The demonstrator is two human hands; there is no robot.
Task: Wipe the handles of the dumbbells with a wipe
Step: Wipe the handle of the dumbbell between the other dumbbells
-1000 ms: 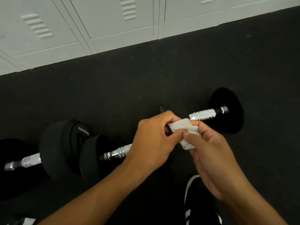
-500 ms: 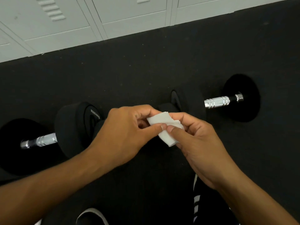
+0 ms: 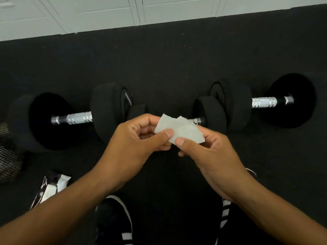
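Wipe (image 3: 178, 129), white and creased, sits pinched between the left hand (image 3: 139, 138) and the right hand (image 3: 203, 147), thumbs on top, held above the floor (image 3: 168, 64), probably being refolded to a fresh face. Nearer, shoes and a foil packet (image 3: 51, 187) are cut off by arms and frame. Beyond, the middle dumbbell's handle (image 3: 198, 120) is almost wholly hidden behind the wipe; the left dumbbell's handle (image 3: 77, 118) and the right one's (image 3: 264, 102) lie exposed. Lockers (image 3: 106, 13) behind are cropped.
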